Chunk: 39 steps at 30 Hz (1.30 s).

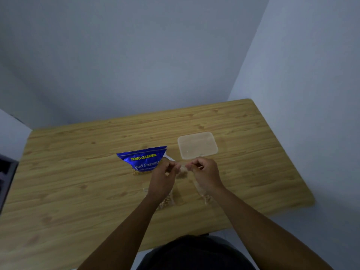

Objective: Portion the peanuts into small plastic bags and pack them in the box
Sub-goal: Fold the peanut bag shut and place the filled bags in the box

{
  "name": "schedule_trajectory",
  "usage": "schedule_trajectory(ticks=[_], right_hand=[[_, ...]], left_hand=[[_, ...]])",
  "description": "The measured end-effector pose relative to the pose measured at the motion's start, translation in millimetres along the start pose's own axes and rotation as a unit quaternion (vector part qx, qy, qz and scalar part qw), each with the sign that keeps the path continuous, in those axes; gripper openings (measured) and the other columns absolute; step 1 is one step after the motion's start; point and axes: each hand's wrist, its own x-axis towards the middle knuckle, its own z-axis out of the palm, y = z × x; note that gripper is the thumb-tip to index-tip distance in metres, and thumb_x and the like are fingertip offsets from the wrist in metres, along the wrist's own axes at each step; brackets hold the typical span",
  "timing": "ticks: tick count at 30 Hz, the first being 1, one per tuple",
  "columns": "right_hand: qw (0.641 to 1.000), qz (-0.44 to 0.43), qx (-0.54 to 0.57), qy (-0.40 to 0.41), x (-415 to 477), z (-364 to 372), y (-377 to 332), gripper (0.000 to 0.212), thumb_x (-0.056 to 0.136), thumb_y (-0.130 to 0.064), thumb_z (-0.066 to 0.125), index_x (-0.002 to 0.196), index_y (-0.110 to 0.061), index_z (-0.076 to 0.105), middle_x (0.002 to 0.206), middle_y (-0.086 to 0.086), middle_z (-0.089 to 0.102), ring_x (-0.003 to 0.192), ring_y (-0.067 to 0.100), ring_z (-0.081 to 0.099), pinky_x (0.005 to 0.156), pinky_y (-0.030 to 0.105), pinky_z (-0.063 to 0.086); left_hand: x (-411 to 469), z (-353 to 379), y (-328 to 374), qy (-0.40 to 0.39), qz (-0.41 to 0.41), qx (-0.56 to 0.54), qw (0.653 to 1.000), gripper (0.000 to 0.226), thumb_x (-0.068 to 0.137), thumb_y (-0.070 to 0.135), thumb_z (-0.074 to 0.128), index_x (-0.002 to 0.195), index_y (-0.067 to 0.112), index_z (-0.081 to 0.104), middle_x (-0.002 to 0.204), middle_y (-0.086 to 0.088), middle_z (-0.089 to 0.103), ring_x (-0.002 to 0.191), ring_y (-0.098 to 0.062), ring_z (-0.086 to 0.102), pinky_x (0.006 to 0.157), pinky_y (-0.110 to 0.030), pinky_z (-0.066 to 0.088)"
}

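Note:
A blue peanut packet [143, 157] lies on the wooden table [78, 172], just left of my hands. A clear plastic box [197, 145] sits behind my hands, to the right of the packet. My left hand [164, 176] and my right hand [205, 172] both pinch the top of a small clear plastic bag [182, 171] held between them above the table. Two small bags with peanuts lie on the table under my forearms, one [166, 202] by the left wrist, the other [207, 197] by the right wrist. Both are partly hidden.
The table stands in a corner, with a grey wall behind it and a wall along its right side. A dark object [5, 172] shows at the left edge of the view. My dark clothing [194, 252] fills the bottom centre.

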Motion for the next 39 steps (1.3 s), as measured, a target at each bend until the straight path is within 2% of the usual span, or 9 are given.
schedule_trajectory(ticks=[6, 12, 19, 24, 29, 31, 34, 37, 39], right_hand=[[0.999, -0.025, -0.032, -0.025, -0.3, 2.8, -0.8, 0.020, 0.084, -0.018, 0.079, 0.070, -0.031, 0.071, 0.067, -0.018, 0.070, 0.064, -0.002, 0.062, 0.059, 0.011, 0.043], [0.996, -0.039, -0.073, -0.029, 3.6, 6.5, 1.5, 0.020, 0.089, -0.012, 0.070, 0.071, -0.017, 0.063, 0.064, -0.009, 0.058, 0.059, -0.002, 0.053, 0.054, 0.011, 0.038], [0.997, -0.025, -0.043, -0.064, -0.8, 7.4, 8.3, 0.008, 0.085, -0.017, 0.074, 0.079, -0.021, 0.072, 0.075, -0.008, 0.068, 0.069, -0.001, 0.059, 0.061, 0.010, 0.043], [0.993, -0.080, -0.072, -0.037, 0.6, 8.7, 6.9, 0.022, 0.084, -0.003, 0.071, 0.071, -0.020, 0.065, 0.073, -0.011, 0.061, 0.070, 0.000, 0.057, 0.062, 0.009, 0.040], [0.999, 0.005, -0.027, -0.029, -2.6, 8.2, 16.7, 0.007, 0.083, -0.024, 0.077, 0.082, -0.024, 0.070, 0.077, -0.006, 0.069, 0.071, 0.006, 0.064, 0.063, 0.022, 0.050], [0.997, 0.071, -0.019, -0.024, -4.8, 1.4, 25.5, 0.020, 0.082, -0.036, 0.077, 0.096, -0.028, 0.066, 0.086, -0.005, 0.069, 0.076, 0.010, 0.066, 0.064, 0.026, 0.053], [0.981, 0.132, -0.145, -0.006, -4.3, -15.9, 50.2, 0.049, 0.078, -0.044, 0.073, 0.120, -0.023, 0.059, 0.107, -0.001, 0.066, 0.088, 0.012, 0.063, 0.072, 0.028, 0.049], [0.948, 0.185, -0.257, -0.024, -10.1, -28.2, 73.3, 0.083, 0.056, -0.069, 0.054, 0.122, -0.019, 0.057, 0.120, 0.005, 0.060, 0.110, 0.027, 0.060, 0.086, 0.034, 0.050], [0.933, 0.207, -0.292, -0.045, -17.7, -32.0, 84.1, 0.078, 0.062, -0.070, 0.061, 0.122, -0.021, 0.056, 0.121, 0.005, 0.056, 0.114, 0.030, 0.057, 0.086, 0.035, 0.048]], left_hand=[[3.0, 2.1, -2.6, 0.007, -0.004, 0.030, 1.000, 0.005, 0.092, 0.021, 0.067, 0.092, 0.015, 0.068, 0.084, 0.005, 0.069, 0.078, -0.005, 0.065, 0.069, -0.020, 0.052], [1.5, 1.8, -0.4, -0.010, -0.020, -0.001, 1.000, 0.009, 0.092, 0.016, 0.067, 0.087, 0.024, 0.070, 0.079, 0.003, 0.069, 0.072, -0.011, 0.065, 0.064, -0.028, 0.050], [-2.2, -2.5, -3.6, 0.011, -0.007, 0.047, 0.999, 0.008, 0.088, 0.017, 0.071, 0.092, 0.019, 0.077, 0.078, 0.010, 0.070, 0.074, -0.005, 0.063, 0.063, -0.011, 0.044], [-5.3, 1.9, -1.2, 0.052, 0.091, 0.065, 0.992, 0.005, 0.082, 0.011, 0.076, 0.087, 0.013, 0.077, 0.081, 0.007, 0.070, 0.079, -0.008, 0.064, 0.072, -0.019, 0.049], [-6.6, 6.3, 1.1, 0.044, 0.033, 0.068, 0.996, 0.007, 0.085, 0.009, 0.071, 0.087, 0.015, 0.075, 0.082, 0.010, 0.071, 0.081, -0.003, 0.064, 0.072, -0.009, 0.044], [-8.3, 5.6, 0.8, 0.026, -0.014, 0.054, 0.998, 0.008, 0.089, 0.006, 0.067, 0.084, 0.011, 0.072, 0.079, 0.007, 0.070, 0.078, 0.001, 0.064, 0.066, -0.005, 0.043], [-10.5, 7.2, -9.0, 0.016, -0.082, 0.040, 0.996, 0.013, 0.092, 0.009, 0.064, 0.079, 0.011, 0.068, 0.075, 0.004, 0.070, 0.070, -0.001, 0.065, 0.061, -0.012, 0.045], [-13.5, 12.8, -18.2, 0.008, -0.143, 0.029, 0.989, 0.011, 0.092, 0.013, 0.065, 0.082, 0.013, 0.070, 0.073, 0.005, 0.072, 0.064, -0.004, 0.066, 0.058, -0.015, 0.048], [-15.1, 18.7, -20.5, -0.007, -0.174, 0.019, 0.985, 0.010, 0.092, 0.012, 0.064, 0.085, 0.011, 0.072, 0.073, 0.004, 0.073, 0.062, -0.007, 0.067, 0.055, -0.016, 0.049]])
